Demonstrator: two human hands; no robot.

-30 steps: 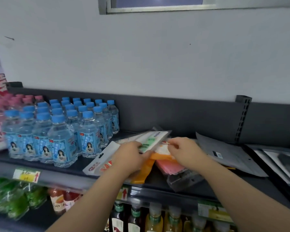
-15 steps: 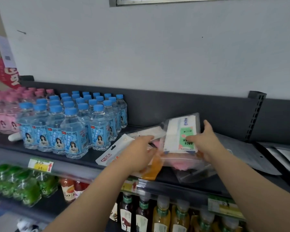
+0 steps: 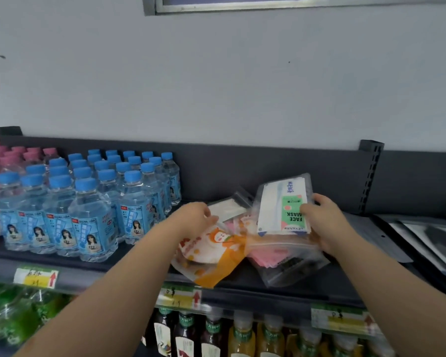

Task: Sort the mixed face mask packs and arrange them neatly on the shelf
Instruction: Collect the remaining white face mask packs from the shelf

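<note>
We see a white-and-green face mask pack (image 3: 281, 204) in a clear sleeve, on end at the middle of the shelf (image 3: 294, 287), the right hand (image 3: 327, 222) pinching its right edge; three more lie beside and beneath it: orange pack (image 3: 216, 251), pink pack (image 3: 273, 256), whitish pack (image 3: 227, 210). The left hand (image 3: 193, 217) touches the orange pack with bent fingers; whether they pinch it we cannot tell.

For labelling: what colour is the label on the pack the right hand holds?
Green label with dark lettering, on the face mask pack; head view.
</note>
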